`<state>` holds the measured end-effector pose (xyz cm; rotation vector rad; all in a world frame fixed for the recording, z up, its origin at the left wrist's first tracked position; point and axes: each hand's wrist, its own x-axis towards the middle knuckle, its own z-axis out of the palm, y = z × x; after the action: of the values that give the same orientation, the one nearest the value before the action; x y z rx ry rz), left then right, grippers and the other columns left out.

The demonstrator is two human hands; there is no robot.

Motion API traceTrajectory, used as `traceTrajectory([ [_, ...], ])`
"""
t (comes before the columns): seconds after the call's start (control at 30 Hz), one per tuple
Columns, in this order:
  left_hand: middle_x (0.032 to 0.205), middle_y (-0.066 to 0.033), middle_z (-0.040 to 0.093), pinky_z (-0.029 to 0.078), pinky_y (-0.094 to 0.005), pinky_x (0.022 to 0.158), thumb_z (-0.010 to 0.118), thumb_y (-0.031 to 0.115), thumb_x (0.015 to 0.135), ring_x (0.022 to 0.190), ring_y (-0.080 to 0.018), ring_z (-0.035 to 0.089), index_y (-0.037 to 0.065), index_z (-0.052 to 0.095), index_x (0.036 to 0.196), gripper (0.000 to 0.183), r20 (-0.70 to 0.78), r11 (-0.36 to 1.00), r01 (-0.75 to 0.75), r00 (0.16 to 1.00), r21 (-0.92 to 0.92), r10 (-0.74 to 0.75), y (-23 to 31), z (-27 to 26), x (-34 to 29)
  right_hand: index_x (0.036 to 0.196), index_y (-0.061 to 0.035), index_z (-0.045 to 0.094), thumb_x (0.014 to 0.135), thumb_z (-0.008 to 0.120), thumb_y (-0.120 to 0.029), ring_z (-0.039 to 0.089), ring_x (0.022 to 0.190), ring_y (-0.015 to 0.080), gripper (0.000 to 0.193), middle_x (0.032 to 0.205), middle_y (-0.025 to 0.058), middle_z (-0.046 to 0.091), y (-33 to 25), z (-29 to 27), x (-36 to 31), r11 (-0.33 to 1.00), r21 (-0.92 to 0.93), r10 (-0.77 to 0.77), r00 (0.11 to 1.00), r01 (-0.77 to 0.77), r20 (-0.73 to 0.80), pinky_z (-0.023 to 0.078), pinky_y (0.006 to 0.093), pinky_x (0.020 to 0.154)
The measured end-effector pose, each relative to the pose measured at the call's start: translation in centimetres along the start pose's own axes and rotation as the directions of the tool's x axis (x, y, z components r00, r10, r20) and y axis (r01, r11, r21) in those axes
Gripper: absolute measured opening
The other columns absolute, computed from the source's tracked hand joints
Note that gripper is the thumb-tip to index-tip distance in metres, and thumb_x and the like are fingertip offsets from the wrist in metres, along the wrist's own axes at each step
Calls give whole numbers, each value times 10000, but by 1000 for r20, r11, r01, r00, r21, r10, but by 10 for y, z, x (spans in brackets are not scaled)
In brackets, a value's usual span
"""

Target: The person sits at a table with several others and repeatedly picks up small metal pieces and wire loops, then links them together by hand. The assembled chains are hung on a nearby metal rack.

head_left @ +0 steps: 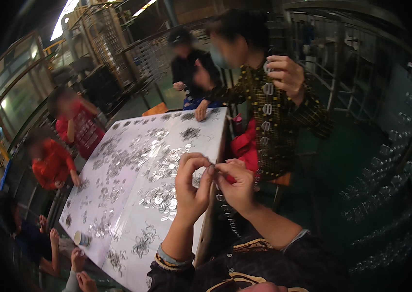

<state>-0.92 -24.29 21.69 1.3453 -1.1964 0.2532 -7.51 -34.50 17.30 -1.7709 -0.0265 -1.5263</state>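
Observation:
Close together over the near right edge of the table, my left hand [192,190] and my right hand [237,187] meet with their fingertips pinched. A small dark metal bit [212,165] shows between the fingertips, too small to name. Below the right hand hangs a chain of shiny metal links [227,212]; where its upper end goes is hidden by the fingers. Beside my left hand, many flat oval metal rings [164,199] lie loose on the white tabletop [123,221]. A heap of thin wire hooks [143,242] sits nearer to me.
At the right, a person in a yellow-checked shirt [269,141] lifts a string of metal links [267,109]. Several others sit around the table. A paper cup [82,238] stands at the left edge. Rows of shiny hanging pieces [385,194] fill the far right.

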Motion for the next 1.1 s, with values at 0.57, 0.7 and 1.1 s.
traceTrajectory([
  [0.57,1025,-113,576,443,-293,838,603,-9,875,930,-176,542,-43,587,1029,159,-149,986,26,988,-165,-51,-33,6,-23,882,-60,709,764,726,-42,587,726,178,121,733,31,644,1,7,-5,998,-47,-36,996,32,-80,409,320,771],
  [0.7,977,-114,580,453,-305,818,617,-53,844,918,-192,550,-44,604,934,91,-138,995,-90,987,-47,82,-23,6,-13,878,-48,701,736,738,-29,528,691,176,148,697,33,606,5,12,-7,989,-103,-121,986,109,-114,392,323,748],
  [1.1,1049,-134,600,448,-318,876,592,-22,885,990,-202,561,-61,636,1004,132,-127,982,-73,991,-172,51,-9,13,-6,902,-42,699,761,731,-35,525,619,157,145,648,23,551,-12,5,11,982,-119,-167,963,145,-210,394,313,667],
])
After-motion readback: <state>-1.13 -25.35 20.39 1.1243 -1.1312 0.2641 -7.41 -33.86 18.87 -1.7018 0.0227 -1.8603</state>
